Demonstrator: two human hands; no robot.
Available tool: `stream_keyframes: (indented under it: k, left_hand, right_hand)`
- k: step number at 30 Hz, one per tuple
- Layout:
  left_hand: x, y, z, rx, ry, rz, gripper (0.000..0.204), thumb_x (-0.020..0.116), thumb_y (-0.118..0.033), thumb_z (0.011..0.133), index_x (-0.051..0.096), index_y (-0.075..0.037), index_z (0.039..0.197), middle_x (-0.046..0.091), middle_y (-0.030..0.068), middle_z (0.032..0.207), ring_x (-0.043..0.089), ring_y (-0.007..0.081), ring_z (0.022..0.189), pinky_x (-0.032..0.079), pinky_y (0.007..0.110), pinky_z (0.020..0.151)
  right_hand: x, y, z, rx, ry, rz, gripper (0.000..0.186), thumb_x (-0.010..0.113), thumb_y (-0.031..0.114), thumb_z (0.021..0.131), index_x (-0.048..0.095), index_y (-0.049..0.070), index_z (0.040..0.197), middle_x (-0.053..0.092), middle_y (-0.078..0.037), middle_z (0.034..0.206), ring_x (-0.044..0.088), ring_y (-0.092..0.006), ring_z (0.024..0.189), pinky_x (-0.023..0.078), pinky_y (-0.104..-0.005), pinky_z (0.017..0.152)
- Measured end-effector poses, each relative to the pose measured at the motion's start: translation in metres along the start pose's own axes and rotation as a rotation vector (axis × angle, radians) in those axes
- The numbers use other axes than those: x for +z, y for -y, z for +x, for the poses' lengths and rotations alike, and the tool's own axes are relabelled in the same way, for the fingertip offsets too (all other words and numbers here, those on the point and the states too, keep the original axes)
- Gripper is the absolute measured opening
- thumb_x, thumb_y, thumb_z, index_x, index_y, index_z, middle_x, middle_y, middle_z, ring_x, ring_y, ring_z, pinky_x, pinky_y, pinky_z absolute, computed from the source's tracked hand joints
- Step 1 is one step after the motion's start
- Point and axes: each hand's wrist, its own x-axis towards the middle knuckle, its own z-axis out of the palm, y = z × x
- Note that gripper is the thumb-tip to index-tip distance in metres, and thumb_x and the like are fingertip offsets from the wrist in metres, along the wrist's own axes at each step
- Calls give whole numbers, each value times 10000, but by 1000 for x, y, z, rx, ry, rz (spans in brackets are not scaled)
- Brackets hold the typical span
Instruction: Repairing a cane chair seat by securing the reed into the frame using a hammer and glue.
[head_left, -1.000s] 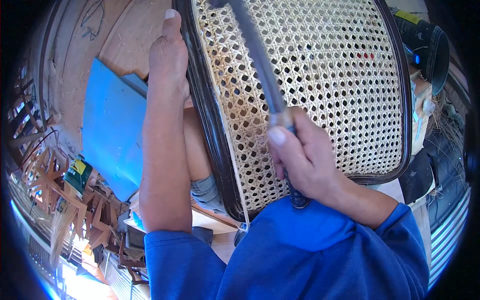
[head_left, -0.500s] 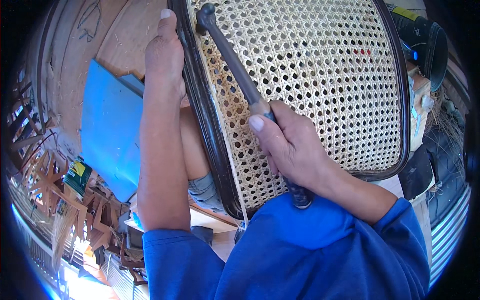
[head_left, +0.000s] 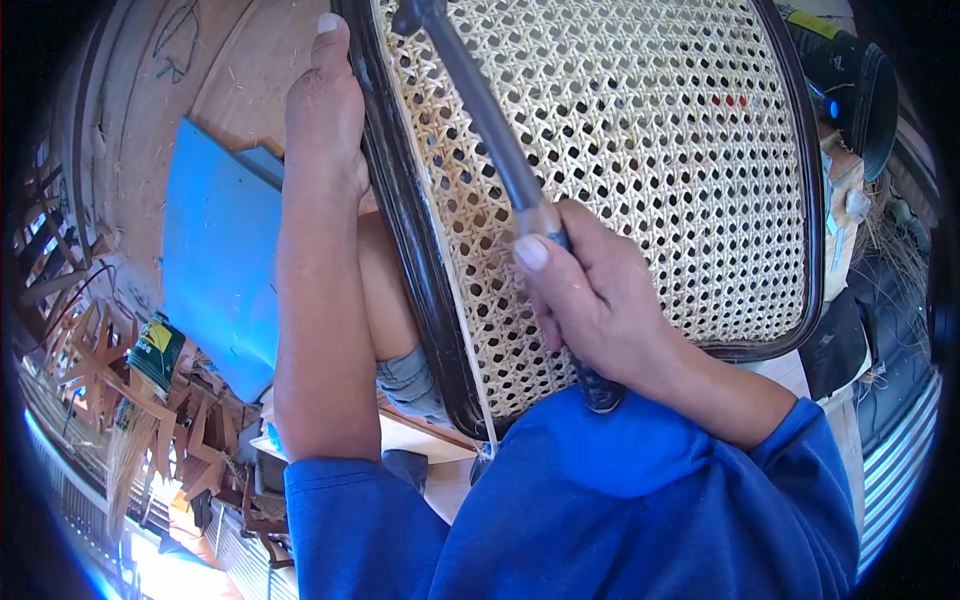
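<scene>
So, far left: jumble of brown star-shaped pieces (head_left: 95, 350), then a green can with a yellow patch (head_left: 152, 350) and a bent blue sheet (head_left: 220, 265). Next over, left hand (head_left: 326, 115) right up against the outer left edge of a glossy dark frame (head_left: 408, 215), thumb pointing up; other fingers mostly hidden, so can't tell if curled round it or not. Along that same edge, a thin pale strand (head_left: 490, 425), hanging off the bottom corner. Moving right, hammer (head_left: 487, 118) angled across the woven cane panel (head_left: 680, 180), head up by the left rail, though can't tell if touching. Panel sitting inside the frame, right in front of the body. Right hand (head_left: 600, 295) wrapped round the hammer's grip, fingers closed tight, thumb laid along the handle. Far right: dark container (head_left: 868, 115), loose dry fibres (head_left: 890, 250) and corrugated sheeting (head_left: 905, 470).
</scene>
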Motion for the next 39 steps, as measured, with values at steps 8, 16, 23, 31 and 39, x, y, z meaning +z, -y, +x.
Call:
stream_keyframes:
  k: [8,16,23,31,39]
  left_hand:
    - [-3,3,2,-17,2,-13,496,447,-456,967,608,11,1020,654,89,808,649,155,628,571,293,559]
    - [5,-2,-7,-12,-22,-8,484,451,-459,969,619,-5,975,636,73,757,624,147,580,556,289,525]
    - [-6,4,7,-20,15,7,496,452,-464,969,608,6,1005,650,89,793,652,156,632,574,302,554]
    - [-1,2,-1,7,1,-71,493,452,-462,969,614,3,991,643,87,782,643,164,614,568,300,532]
    - [1,0,-1,-12,29,-83,461,448,-435,977,601,-1,1000,643,84,793,636,157,614,566,295,538]
  right_hand:
    - [-2,2,-1,-36,4,-39,293,432,278,998,497,-8,995,506,-20,605,490,-69,445,412,-229,412]
    - [-5,4,-6,-112,-30,-21,287,437,296,998,508,18,984,493,-3,602,496,-58,460,411,-227,416]
    - [-5,-1,6,51,34,-162,294,486,294,978,513,3,952,521,-69,604,540,-148,493,436,-287,457]
    - [-7,6,-2,-149,-61,-49,272,457,287,994,508,21,975,500,-3,615,487,-56,447,405,-220,410]
    - [-11,6,2,3,-1,-182,308,485,308,979,515,2,949,526,-71,604,548,-150,481,449,-299,443]
